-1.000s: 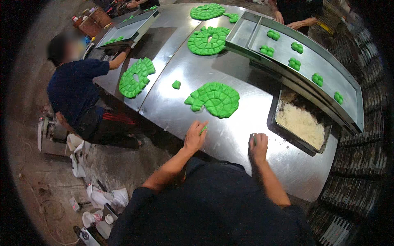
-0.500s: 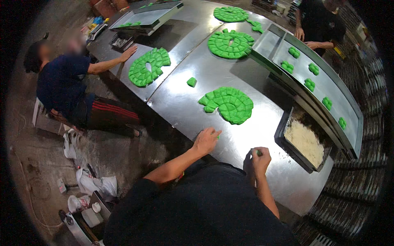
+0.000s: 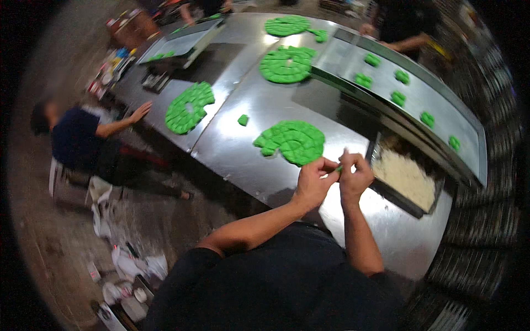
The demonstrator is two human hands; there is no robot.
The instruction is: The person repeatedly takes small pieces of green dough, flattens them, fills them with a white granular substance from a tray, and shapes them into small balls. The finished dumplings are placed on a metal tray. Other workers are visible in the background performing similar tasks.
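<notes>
Over the steel table (image 3: pixel 259 176), my left hand (image 3: pixel 316 185) and my right hand (image 3: pixel 355 177) meet, fingertips pinched together. Between them a small bit of green dough (image 3: pixel 339 169) shows, mostly covered by the fingers. Just beyond my hands lies a flat round of green dough (image 3: pixel 305 144), cut into many pieces, with a gap in its left side. One loose green dough piece (image 3: pixel 243 119) sits farther left. To the right of my right hand stands a dark metal box (image 3: pixel 395 199) holding pale crumbly stuff (image 3: pixel 406 176).
A long metal tray (image 3: pixel 436 102) with several clustered green dough shapes rises at the right. More cut dough rounds (image 3: pixel 287 64) lie farther back. Another tray (image 3: pixel 185 44) stands far left. One person (image 3: pixel 83 138) sits at the left; another (image 3: pixel 406 27) works behind the long tray.
My hands, apart before, have come together above the table near the dough round. The left moved right and the right moved up. The whole view has shifted slightly.
</notes>
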